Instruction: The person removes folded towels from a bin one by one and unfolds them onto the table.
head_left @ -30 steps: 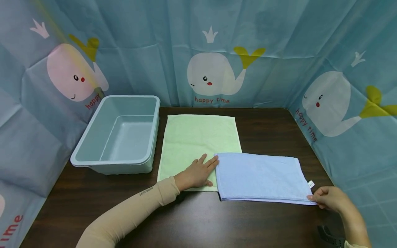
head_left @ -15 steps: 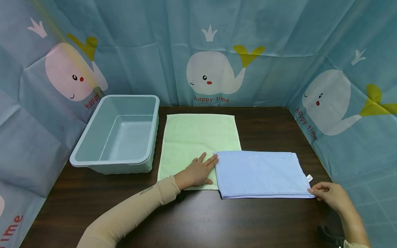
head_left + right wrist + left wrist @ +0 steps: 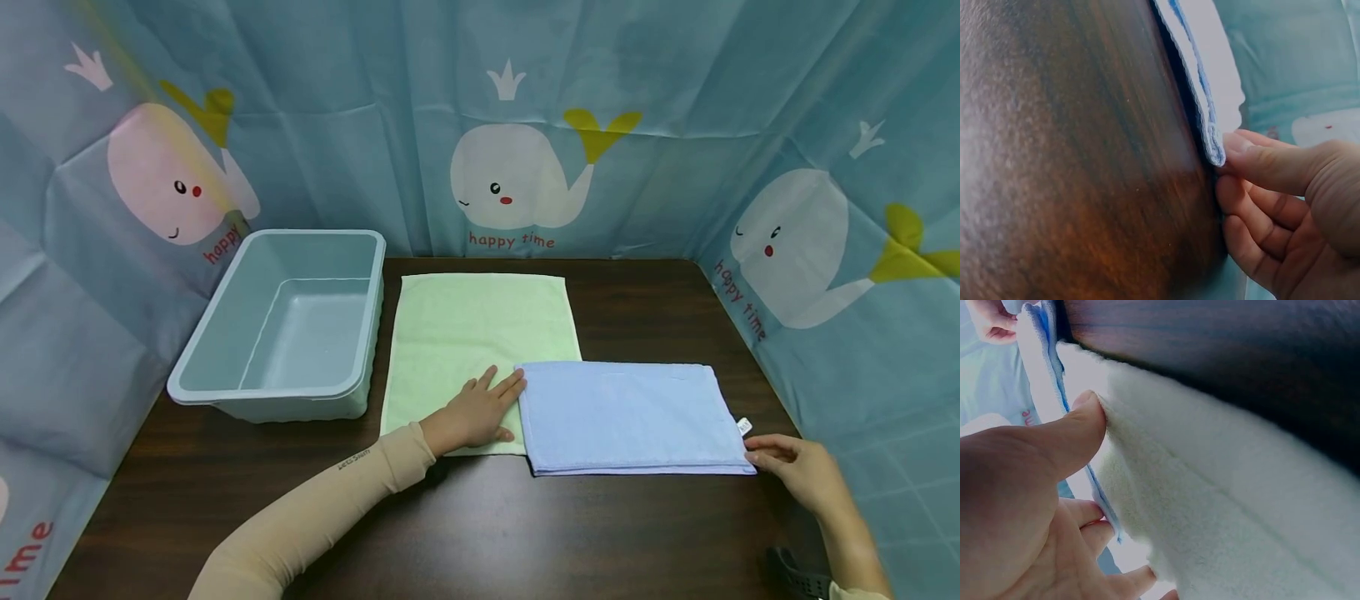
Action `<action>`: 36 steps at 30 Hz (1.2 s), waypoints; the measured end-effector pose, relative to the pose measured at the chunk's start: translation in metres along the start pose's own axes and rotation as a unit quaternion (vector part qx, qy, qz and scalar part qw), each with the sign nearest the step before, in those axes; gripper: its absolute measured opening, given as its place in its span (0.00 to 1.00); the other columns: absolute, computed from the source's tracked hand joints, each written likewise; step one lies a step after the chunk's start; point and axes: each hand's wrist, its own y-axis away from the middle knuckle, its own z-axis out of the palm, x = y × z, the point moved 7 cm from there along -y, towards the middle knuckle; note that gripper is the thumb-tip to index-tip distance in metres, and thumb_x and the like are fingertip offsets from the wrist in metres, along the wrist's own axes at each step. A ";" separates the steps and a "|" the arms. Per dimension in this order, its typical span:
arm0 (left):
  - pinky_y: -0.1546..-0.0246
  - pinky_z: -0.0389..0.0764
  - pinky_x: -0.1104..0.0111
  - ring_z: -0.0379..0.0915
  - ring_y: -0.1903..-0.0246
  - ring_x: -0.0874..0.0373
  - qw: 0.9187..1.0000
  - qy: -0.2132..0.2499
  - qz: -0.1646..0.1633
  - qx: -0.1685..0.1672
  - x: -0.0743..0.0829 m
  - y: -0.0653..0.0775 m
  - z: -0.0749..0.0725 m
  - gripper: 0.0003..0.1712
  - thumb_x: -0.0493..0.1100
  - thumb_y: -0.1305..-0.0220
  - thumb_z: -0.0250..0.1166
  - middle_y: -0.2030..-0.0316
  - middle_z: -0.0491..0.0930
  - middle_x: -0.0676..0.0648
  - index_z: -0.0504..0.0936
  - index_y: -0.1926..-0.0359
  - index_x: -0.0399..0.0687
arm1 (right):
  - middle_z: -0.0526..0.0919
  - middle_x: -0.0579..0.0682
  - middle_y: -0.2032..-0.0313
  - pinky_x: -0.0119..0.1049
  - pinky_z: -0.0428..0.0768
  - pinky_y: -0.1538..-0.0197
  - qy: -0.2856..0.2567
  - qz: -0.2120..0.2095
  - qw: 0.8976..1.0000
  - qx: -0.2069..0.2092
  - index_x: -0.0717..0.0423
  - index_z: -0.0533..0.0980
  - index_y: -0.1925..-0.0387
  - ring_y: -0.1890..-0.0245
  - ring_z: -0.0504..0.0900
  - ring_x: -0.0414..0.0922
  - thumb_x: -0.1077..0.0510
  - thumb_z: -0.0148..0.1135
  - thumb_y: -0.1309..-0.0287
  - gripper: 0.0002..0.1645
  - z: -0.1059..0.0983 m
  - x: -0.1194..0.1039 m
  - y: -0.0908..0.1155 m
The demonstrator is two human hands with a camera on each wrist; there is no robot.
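Observation:
A folded blue towel (image 3: 630, 417) lies at the right, its left end overlapping a pale green towel (image 3: 480, 321) spread on the table. My left hand (image 3: 472, 414) rests with spread fingers on the green towel. Its fingertips reach the blue towel's left edge, and in the left wrist view its thumb (image 3: 1088, 415) lies at the green towel's near edge. My right hand (image 3: 801, 471) has thumb and forefinger at the blue towel's near right corner, below a small white tag (image 3: 744, 427). In the right wrist view the thumb (image 3: 1241, 150) presses that corner, with the other fingers bent beneath.
An open grey-green plastic basin (image 3: 311, 333) stands on the left of the dark wooden table (image 3: 480, 533); nothing shows inside it. Blue curtains (image 3: 420, 183) printed with whales enclose the back and both sides. The right hand is close to the right curtain.
My right hand and the blue towel's right corner have shifted slightly away from me and to the left, and the near edge lies straighter. My left hand has stayed nearly still.

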 end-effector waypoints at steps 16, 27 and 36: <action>0.27 0.62 0.50 0.42 0.22 0.41 1.000 0.007 0.021 0.007 -0.002 0.007 0.006 0.48 0.61 0.31 0.58 0.20 0.43 0.50 0.47 0.21 0.50 | 0.88 0.52 0.69 0.26 0.73 0.73 0.039 -0.092 0.994 0.036 0.57 0.86 0.57 0.75 0.71 0.24 0.56 0.75 0.48 0.16 0.003 -0.084 -0.008; 0.27 0.62 0.50 0.42 0.21 0.42 0.999 0.027 0.017 0.032 -0.018 0.025 0.001 0.46 0.58 0.30 0.59 0.20 0.43 0.51 0.47 0.21 0.49 | 0.89 0.44 0.64 0.36 0.84 0.60 -0.055 -0.339 0.937 -0.069 0.51 0.86 0.56 0.66 0.84 0.37 0.59 0.77 0.54 0.19 0.083 -0.229 -0.003; 0.27 0.61 0.48 0.43 0.22 0.40 0.998 0.049 -0.003 0.043 -0.034 0.042 -0.005 0.46 0.57 0.30 0.59 0.20 0.45 0.49 0.49 0.21 0.47 | 0.88 0.42 0.62 0.30 0.82 0.56 -0.072 -0.475 0.862 -0.161 0.51 0.87 0.58 0.60 0.83 0.36 0.53 0.78 0.54 0.18 0.143 -0.280 0.015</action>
